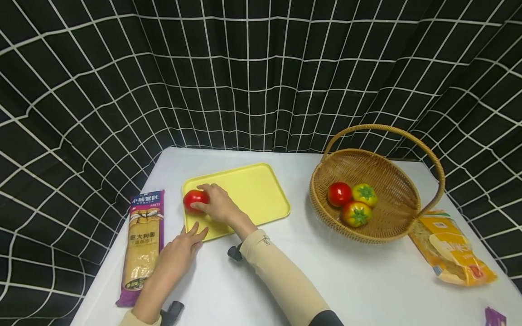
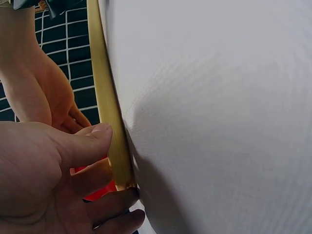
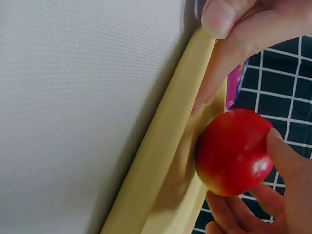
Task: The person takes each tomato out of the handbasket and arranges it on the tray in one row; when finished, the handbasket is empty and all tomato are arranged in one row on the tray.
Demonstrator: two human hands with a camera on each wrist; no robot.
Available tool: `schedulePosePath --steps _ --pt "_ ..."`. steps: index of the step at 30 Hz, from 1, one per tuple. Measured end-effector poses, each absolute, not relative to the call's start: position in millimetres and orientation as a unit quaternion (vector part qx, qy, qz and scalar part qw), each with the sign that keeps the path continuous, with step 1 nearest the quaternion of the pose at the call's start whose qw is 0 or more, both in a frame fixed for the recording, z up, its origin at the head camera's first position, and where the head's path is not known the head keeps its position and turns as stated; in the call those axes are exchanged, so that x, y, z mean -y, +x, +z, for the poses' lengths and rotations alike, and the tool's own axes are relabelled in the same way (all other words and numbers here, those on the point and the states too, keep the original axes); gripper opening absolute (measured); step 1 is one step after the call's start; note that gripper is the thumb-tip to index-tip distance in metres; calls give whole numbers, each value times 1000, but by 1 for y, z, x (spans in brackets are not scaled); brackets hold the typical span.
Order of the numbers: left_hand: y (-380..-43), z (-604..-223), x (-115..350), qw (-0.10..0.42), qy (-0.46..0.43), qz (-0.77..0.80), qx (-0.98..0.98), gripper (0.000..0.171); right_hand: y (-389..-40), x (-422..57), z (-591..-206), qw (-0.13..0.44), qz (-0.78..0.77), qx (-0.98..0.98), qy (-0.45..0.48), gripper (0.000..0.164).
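Observation:
A red tomato (image 1: 193,199), yellowish at one end in the right wrist view, is at the left end of a yellow tray (image 1: 253,194). My right hand (image 1: 218,203) grips it, with the thumb on one side and the fingers on the other. At the tray's near left corner, my left hand (image 1: 179,251) pinches the rim. Its thumb lies on the outer wall (image 3: 168,122) and some fingers reach inside. Whether the tomato touches the tray floor, I cannot tell.
Left of the tray lies a purple pasta packet (image 1: 144,235). A wicker basket (image 1: 391,181) with a tall handle stands on the right, holding three tomatoes (image 1: 356,213). Beside it is an orange food packet (image 1: 456,249). Black gridded cloth (image 1: 244,68) hangs behind the white table (image 1: 346,280).

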State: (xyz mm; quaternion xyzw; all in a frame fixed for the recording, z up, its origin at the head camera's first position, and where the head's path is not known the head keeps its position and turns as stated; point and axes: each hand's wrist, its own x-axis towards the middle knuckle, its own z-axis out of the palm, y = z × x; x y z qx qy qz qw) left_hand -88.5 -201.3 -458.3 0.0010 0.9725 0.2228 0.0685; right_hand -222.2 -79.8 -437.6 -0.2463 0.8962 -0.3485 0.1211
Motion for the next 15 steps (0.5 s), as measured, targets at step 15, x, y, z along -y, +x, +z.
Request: schedulePosePath --steps 15 --pt "-88 -458 201 71 1 222 -972 42 -222 83 -443 119 -368 -891 -239 57"
